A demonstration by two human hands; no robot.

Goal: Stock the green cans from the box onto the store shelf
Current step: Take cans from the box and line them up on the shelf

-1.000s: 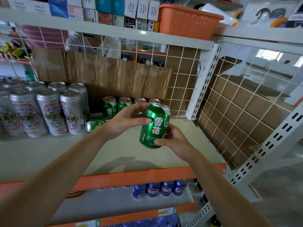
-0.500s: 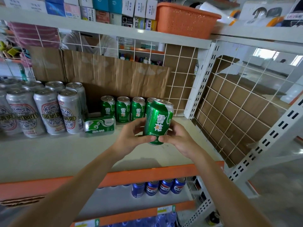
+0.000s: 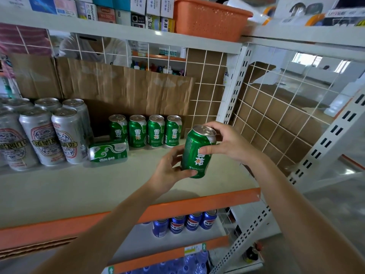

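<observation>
Both hands hold one green can [image 3: 198, 152] over the front right part of the shelf [image 3: 98, 186]: the left hand [image 3: 171, 169] cups its lower side from the left with the thumb across the bottom band, and the right hand [image 3: 225, 143] pinches the upper body and rim from the right. The can's long axis is close to upright, its top leaning slightly to the right, and its base seems to hang just above the shelf board, though contact cannot be ruled out from this angle. What the coming move turns on is where the open slot lies: four green cans [image 3: 145, 130] stand in a row at the back against the cardboard [image 3: 126, 89], and the bare spot at that row's right end is up and away from the held can, slightly to its left, near the white upright post [image 3: 233, 86]. The right hand looks the nearer to that gap, so a forward push with the axis brought vertical would probably seat it beside the last can. One more green can, the tipped can [image 3: 108, 150], lies on its side in front of the row's left end, its long axis running left to right, close beside the tall silver cans [image 3: 45, 133]. The box is not in view.
</observation>
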